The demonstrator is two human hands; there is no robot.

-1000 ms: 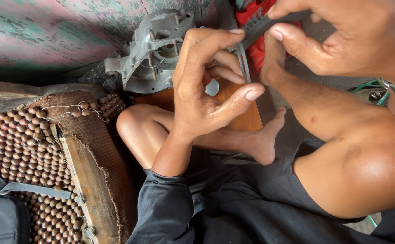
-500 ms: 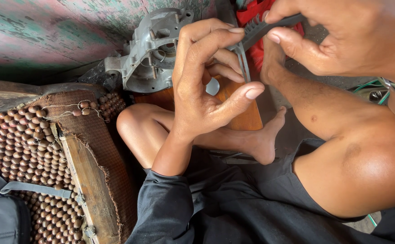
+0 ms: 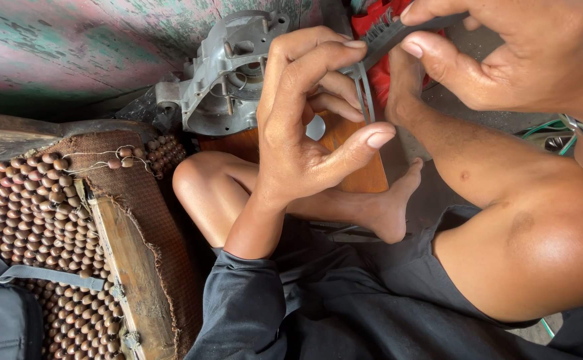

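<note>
Thin grey metal ring [image 3: 365,93], seen nearly edge-on, pinched in the left hand [image 3: 305,133]: index and middle fingertips curl over its top, ring finger behind it, thumb stretched out below and not touching the ring. The grip is closed at the fingertips, the rest of the hand loose.

Touching the top of the ring, a dark flat tool [image 3: 391,30], file-like, with a ridged face, runs up and right from the pinch. The right hand [image 3: 505,60] holds the tool's far end, thumb under and fingers over, clamped tight on it.

Just behind the left fingers sits a grey cast metal housing [image 3: 228,73] with studs and open cavities. Under the pinch lies a brown wooden board [image 3: 365,170], with a small pale disc [image 3: 315,127] visible between the fingers; cannot tell whether the disc rests on the board. A red object [image 3: 378,27] shows behind the tool, mostly hidden.

Below the grip are the person's crossed bare legs and a foot [image 3: 391,213], in black shorts [image 3: 345,300]. Well left of the grip is a seat cover of brown wooden beads [image 3: 31,213] on burlap. A dark bag with a grey strap [image 3: 5,313] lies at the far lower left.
</note>
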